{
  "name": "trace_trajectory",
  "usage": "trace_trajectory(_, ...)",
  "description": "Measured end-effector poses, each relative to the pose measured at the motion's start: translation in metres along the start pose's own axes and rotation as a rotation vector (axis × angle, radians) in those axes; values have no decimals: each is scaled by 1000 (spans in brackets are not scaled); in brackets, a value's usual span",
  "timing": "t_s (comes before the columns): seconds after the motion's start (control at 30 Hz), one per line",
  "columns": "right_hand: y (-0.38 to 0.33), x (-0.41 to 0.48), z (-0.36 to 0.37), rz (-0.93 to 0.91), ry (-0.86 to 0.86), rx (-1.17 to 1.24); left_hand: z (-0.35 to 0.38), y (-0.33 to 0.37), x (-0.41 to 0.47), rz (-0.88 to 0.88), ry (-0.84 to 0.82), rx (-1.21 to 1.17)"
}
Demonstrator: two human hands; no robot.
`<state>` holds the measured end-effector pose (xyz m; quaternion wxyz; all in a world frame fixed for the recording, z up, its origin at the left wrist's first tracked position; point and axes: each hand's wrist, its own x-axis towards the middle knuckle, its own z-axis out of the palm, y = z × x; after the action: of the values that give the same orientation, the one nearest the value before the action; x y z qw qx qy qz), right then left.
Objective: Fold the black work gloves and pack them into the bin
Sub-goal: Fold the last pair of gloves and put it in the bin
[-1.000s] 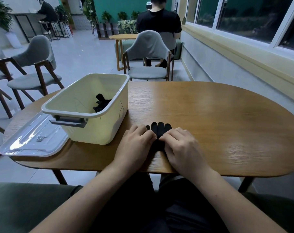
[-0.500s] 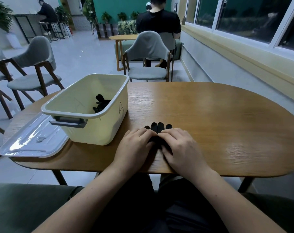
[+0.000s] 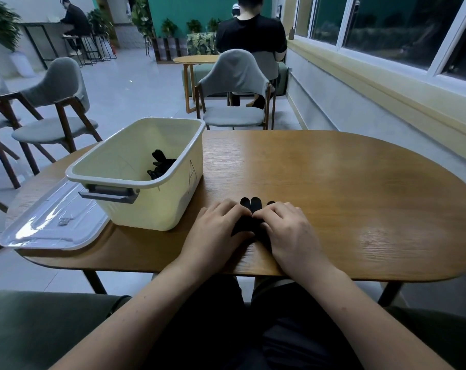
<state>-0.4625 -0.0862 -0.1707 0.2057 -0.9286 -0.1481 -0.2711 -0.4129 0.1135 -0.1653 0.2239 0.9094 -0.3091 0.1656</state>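
Observation:
A black work glove (image 3: 249,222) lies flat on the wooden table (image 3: 333,198) near the front edge, its fingertips pointing away from me. My left hand (image 3: 215,232) presses on its left side and my right hand (image 3: 290,233) on its right side, fingers bent over the cloth; most of the glove is hidden under them. To the left stands a cream bin (image 3: 143,180) with a grey handle. Inside it, against the right wall, lies another black glove (image 3: 161,165).
A clear plastic lid (image 3: 53,222) lies left of the bin, overhanging the table's edge. Grey chairs stand across the table (image 3: 234,92) and to the left (image 3: 53,108). A person in black sits behind the far chair. The window wall runs along the right.
Both hands have slid forward over the glove and drawn together, so less of the fingertips shows. The bin and lid have not moved.

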Motion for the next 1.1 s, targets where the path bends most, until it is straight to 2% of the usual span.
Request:
trace_trajectory(0.3, 2, -1, -1, -29, -13, 10, 1, 1, 1, -29, 24, -20)
trace_trajectory(0.57, 3, 0, 0, 41, -49, 28, 0, -1, 0, -11, 9, -8)
trace_trajectory(0.77, 8, 1, 4, 22, -56, 16, 0, -2, -1, -3, 55, -4)
trace_trajectory(1.1, 7, 0, 2, 25, -35, 50, 1, -2, 1, -42, 10, -32)
